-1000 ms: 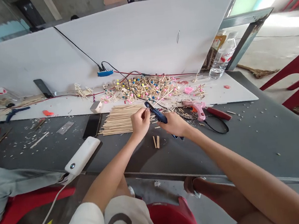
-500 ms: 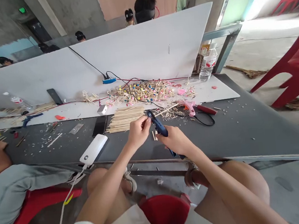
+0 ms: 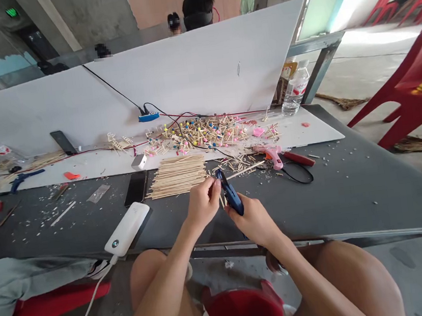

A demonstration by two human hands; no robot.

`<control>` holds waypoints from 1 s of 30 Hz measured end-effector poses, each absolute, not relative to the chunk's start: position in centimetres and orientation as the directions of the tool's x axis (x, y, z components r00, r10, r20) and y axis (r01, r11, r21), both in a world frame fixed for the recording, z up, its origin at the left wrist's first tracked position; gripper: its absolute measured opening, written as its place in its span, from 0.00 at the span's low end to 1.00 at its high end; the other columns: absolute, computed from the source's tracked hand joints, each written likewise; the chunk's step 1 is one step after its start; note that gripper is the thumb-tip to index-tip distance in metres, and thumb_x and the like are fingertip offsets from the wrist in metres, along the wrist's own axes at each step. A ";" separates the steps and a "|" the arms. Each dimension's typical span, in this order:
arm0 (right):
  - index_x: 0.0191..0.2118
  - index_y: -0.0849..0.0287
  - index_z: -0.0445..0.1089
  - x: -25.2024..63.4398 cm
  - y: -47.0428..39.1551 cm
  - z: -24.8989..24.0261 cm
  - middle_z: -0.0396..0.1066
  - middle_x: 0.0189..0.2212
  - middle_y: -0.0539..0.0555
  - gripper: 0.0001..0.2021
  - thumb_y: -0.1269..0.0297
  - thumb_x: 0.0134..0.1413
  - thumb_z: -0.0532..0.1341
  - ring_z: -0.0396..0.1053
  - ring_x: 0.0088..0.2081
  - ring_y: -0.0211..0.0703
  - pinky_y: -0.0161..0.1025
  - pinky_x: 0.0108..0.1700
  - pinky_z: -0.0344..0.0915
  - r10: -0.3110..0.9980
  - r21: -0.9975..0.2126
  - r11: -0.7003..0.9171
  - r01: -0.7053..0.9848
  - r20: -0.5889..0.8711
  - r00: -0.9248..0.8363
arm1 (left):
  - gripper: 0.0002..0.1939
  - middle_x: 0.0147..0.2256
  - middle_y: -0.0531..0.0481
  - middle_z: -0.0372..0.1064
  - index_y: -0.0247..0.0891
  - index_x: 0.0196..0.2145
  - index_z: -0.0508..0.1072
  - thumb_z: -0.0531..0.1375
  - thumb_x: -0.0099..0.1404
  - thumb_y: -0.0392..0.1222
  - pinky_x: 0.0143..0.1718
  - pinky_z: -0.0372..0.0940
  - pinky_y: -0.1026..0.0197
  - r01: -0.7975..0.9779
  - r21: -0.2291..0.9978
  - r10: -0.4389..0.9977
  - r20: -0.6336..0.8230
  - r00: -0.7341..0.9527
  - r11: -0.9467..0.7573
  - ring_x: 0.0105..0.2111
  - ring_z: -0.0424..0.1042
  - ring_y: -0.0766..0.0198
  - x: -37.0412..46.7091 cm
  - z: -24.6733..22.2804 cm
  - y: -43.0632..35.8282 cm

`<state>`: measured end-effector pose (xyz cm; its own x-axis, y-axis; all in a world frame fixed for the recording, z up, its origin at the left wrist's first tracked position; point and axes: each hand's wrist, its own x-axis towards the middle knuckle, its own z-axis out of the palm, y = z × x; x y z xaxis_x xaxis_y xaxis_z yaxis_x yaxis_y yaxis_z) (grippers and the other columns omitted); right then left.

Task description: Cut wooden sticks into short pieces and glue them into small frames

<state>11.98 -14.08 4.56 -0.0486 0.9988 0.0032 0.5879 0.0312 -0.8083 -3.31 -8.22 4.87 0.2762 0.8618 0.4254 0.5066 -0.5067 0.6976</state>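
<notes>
Right hand (image 3: 256, 220) wrapped round dark-blue plier-like tool (image 3: 232, 197), left hand (image 3: 203, 201) apparently pinching thin pale wooden stick (image 3: 246, 169) beside the tool's head; a slip this close could nip skin.

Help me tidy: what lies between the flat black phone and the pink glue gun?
Head view: thin sticks, scattered stick pieces and the tip of the dark blue tool.

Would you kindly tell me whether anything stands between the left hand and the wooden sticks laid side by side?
Nothing visible does: the left hand appears at the near right corner of the wooden sticks; the dark blue tool in the right hand is off to the right.
</notes>
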 end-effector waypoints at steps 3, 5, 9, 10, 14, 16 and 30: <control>0.31 0.55 0.62 12.1 -14.4 4.9 0.69 0.23 0.50 0.07 0.60 0.58 0.56 0.64 0.25 0.42 0.34 0.29 0.51 0.998 -0.808 -0.009 0.589 -0.041 -0.042 | 0.21 0.16 0.56 0.55 0.39 0.24 0.58 0.49 0.73 0.50 0.23 0.49 0.64 0.500 0.706 0.865 0.430 0.260 -0.501 0.17 0.57 0.68 -3.0 3.9 -7.9; 0.30 0.55 0.62 12.0 -14.4 5.0 0.68 0.22 0.50 0.07 0.60 0.58 0.56 0.64 0.24 0.42 0.34 0.28 0.51 0.997 -0.813 -0.026 0.581 -0.061 -0.041 | 0.22 0.15 0.56 0.54 0.39 0.23 0.58 0.50 0.73 0.52 0.21 0.48 0.64 0.452 0.761 0.885 0.397 0.242 -0.465 0.16 0.55 0.69 -2.8 3.3 -7.6; 0.30 0.55 0.62 10.8 -13.8 5.5 0.69 0.22 0.50 0.08 0.59 0.57 0.56 0.63 0.24 0.42 0.34 0.28 0.52 0.999 -0.802 -0.031 0.596 -0.042 -0.004 | 0.24 0.16 0.56 0.54 0.39 0.23 0.58 0.52 0.71 0.56 0.18 0.49 0.65 0.246 0.910 0.938 0.294 0.186 -0.334 0.15 0.55 0.70 -2.9 2.7 -6.7; 0.30 0.55 0.63 10.5 -13.5 5.6 0.69 0.23 0.50 0.08 0.59 0.57 0.56 0.63 0.24 0.42 0.34 0.29 0.52 0.999 -0.804 -0.032 0.593 -0.041 -0.002 | 0.24 0.16 0.57 0.53 0.39 0.23 0.57 0.53 0.70 0.57 0.17 0.50 0.65 0.177 0.942 0.952 0.259 0.162 -0.286 0.15 0.55 0.70 -3.0 2.7 -6.5; 0.33 0.56 0.65 9.6 -12.9 5.5 0.70 0.23 0.50 0.09 0.57 0.59 0.56 0.64 0.24 0.42 0.34 0.28 0.54 0.998 -0.851 -0.046 0.524 -0.065 -0.017 | 0.24 0.17 0.57 0.54 0.38 0.23 0.59 0.55 0.69 0.57 0.17 0.54 0.66 0.073 0.975 0.975 0.202 0.093 -0.209 0.16 0.57 0.70 -3.2 3.0 -6.1; 0.32 0.56 0.65 9.6 -12.9 5.1 0.70 0.22 0.50 0.10 0.55 0.59 0.56 0.64 0.23 0.42 0.34 0.27 0.55 0.998 -0.872 -0.057 0.485 -0.069 -0.008 | 0.23 0.18 0.56 0.58 0.38 0.23 0.62 0.55 0.69 0.56 0.17 0.56 0.66 0.093 0.970 0.972 0.215 0.095 -0.224 0.17 0.60 0.70 -3.1 3.1 -6.2; 0.31 0.55 0.64 11.1 -14.5 4.4 0.68 0.21 0.49 0.09 0.56 0.58 0.57 0.61 0.22 0.40 0.35 0.25 0.53 1.000 -0.848 0.006 0.530 -0.007 -0.022 | 0.17 0.20 0.52 0.66 0.37 0.28 0.69 0.57 0.69 0.52 0.19 0.62 0.65 0.131 0.950 0.950 0.262 0.170 -0.285 0.19 0.67 0.67 -2.7 3.4 -7.8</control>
<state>11.07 -14.49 4.43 -0.0221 0.9997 -0.0067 0.5304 0.0060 -0.8477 -2.74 -7.83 3.42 0.1699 0.9501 0.2615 0.1306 -0.2848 0.9497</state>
